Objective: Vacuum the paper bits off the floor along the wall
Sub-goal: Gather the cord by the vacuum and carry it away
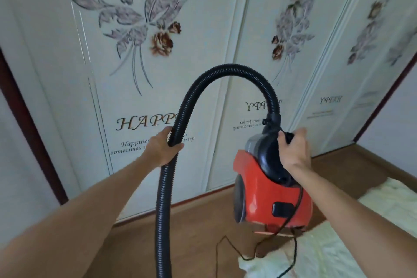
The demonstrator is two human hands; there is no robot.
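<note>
Head view is mostly wall: big sliding wardrobe doors (140, 74) with printed flowers and "HAPPY" lettering fill the upper and middle frame, with a strip of wooden floor (198, 239) below them. Pale fluffy bedding (327, 253) sits in the lower right corner.

Next biggest is the red canister vacuum (270, 194), center-right and lifted off the floor. The right hand (293, 149) is closed around its black top handle, I'd guess so the body can be carried along the wall instead of dragged. The black ribbed hose (225, 70) arches up from the vacuum and drops past the bottom edge, so the nozzle is out of sight. The left hand (162, 146) is wrapped around the hose mid-length, probably to steer the end that does the sucking. A thin power cord (295, 253) trails down across the bedding.

Paper bits? Honestly can't spot any on the visible floor.
</note>
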